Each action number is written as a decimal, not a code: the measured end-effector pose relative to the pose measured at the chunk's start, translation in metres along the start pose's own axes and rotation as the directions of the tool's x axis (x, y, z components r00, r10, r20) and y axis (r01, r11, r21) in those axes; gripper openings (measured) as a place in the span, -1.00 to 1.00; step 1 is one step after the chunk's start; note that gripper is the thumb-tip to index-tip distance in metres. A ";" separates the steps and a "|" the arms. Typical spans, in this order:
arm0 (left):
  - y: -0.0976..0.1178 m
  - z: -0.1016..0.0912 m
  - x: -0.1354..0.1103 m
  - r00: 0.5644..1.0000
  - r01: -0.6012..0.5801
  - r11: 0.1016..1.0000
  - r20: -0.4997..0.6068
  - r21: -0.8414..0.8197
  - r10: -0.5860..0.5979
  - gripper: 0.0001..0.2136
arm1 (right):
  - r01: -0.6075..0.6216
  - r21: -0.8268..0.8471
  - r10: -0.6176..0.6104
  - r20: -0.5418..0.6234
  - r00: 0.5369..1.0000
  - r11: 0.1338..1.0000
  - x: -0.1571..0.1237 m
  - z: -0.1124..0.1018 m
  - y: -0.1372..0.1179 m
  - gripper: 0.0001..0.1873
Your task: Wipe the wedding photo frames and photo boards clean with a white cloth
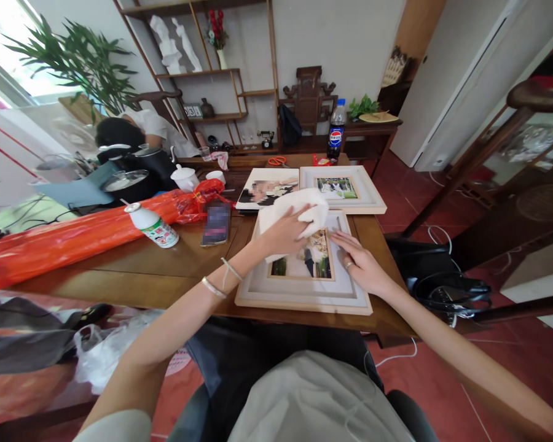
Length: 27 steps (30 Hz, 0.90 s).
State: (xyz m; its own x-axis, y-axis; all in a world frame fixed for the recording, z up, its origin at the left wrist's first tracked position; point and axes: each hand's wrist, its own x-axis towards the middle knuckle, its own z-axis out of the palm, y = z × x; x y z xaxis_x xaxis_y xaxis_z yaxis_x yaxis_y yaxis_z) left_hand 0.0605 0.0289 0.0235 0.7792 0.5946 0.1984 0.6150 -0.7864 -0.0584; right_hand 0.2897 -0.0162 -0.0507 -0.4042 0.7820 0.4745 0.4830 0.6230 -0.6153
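A brown wooden table (188, 267) carries a pale wood-framed picture with a light mat (304, 291) near its front edge. Behind it lie a second pale wood-framed picture (372, 195) and a flat black-and-white photo panel (283, 177). Leftward are a dark rectangular phone (215, 224), a white printed bottle (152, 224) and a long, orange-red, plastic-wrapped bundle (78, 230). Orange-handled scissors (277, 161) and what seems a small red packet (321, 161) lie towards the back.

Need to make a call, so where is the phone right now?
In the head view, the phone lies on the wooden table, left of centre, between the white bottle on its left and the nearer picture frame on its right.
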 end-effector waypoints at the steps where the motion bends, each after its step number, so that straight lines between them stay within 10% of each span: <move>1: 0.001 0.002 0.009 0.999 -0.045 0.999 -0.003 -0.026 0.045 -0.76 | -0.001 -0.008 0.001 0.001 1.000 1.000 0.000 0.000 0.000 -0.30; 7: 0.013 0.017 0.029 0.986 -0.156 0.988 0.064 0.006 0.155 -0.78 | -0.013 -0.046 0.014 0.021 1.000 0.999 -0.001 0.002 0.001 -0.30; 18: -0.009 -0.010 -0.043 0.971 0.086 0.983 0.208 0.163 -0.120 -0.67 | 0.005 0.018 -0.005 0.027 1.000 1.000 -0.001 0.003 0.000 -0.28; 22: 0.025 -0.025 -0.061 0.916 0.229 0.954 0.289 0.191 -0.278 -0.62 | -0.008 0.022 0.007 0.011 1.000 1.000 0.000 0.003 -0.002 -0.28; 27: 0.088 -0.036 -0.079 0.949 0.032 0.997 0.316 -0.068 -0.009 -0.67 | -0.032 0.026 0.032 -0.010 0.999 0.999 0.001 0.001 -0.005 -0.31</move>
State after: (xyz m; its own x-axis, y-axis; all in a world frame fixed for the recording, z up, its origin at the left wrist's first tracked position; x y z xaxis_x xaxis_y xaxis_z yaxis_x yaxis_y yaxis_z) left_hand 0.0485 -0.0931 0.0377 0.7721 0.6241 -0.1202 0.6300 -0.7765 0.0150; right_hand 0.2857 -0.0186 -0.0480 -0.3810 0.8016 0.4608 0.4748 0.5972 -0.6464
